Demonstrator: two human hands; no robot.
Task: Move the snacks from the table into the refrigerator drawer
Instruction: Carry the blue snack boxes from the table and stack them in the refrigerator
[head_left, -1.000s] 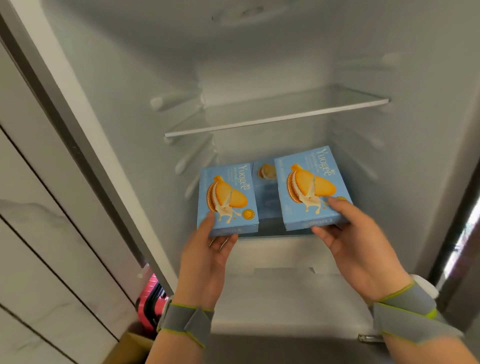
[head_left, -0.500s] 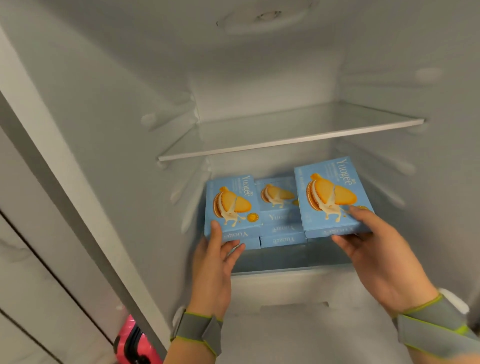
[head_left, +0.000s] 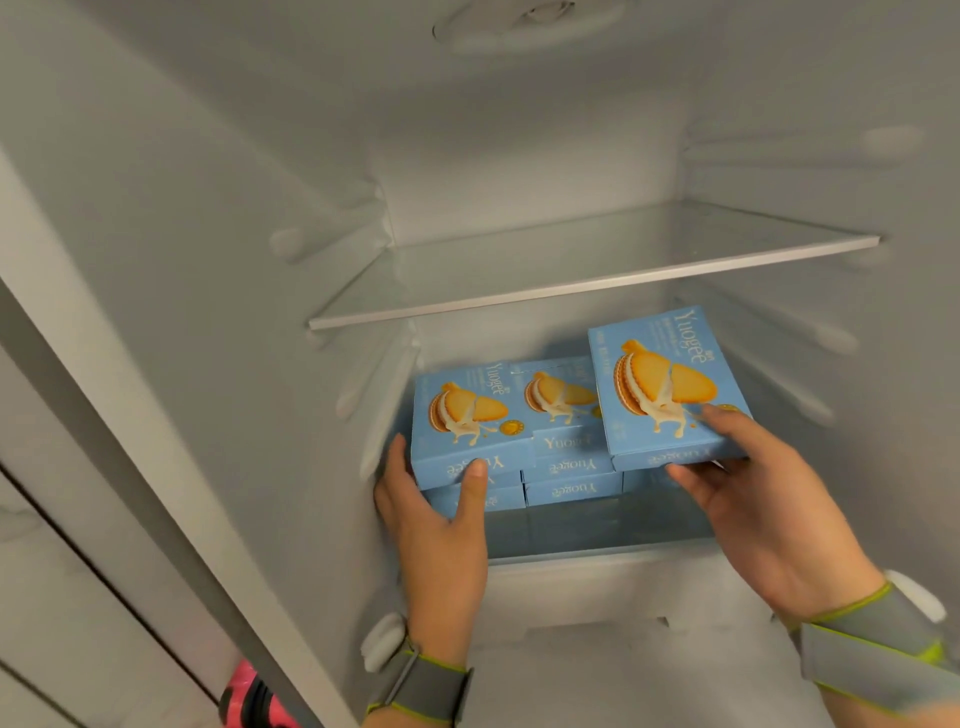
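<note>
Muted, even, cool grey-white light fills the refrigerator interior (head_left: 234, 182); soft shadow gathers beneath the glass shelf (head_left: 597, 280) and behind the snack boxes (head_left: 467, 415), whose print stays readable; wide-angle distortion bows the front frame (head_left: 145, 441) at left; motion blur smears the left hand (head_left: 441, 535), the wristbands (head_left: 431, 686) and the lower corners.

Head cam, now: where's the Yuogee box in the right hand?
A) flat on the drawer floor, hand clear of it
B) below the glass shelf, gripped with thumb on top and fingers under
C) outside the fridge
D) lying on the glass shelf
B: the right hand grips the Yuogee biscuit box with the thumb on its top face and fingers under its front edge, below the glass shelf.
</note>
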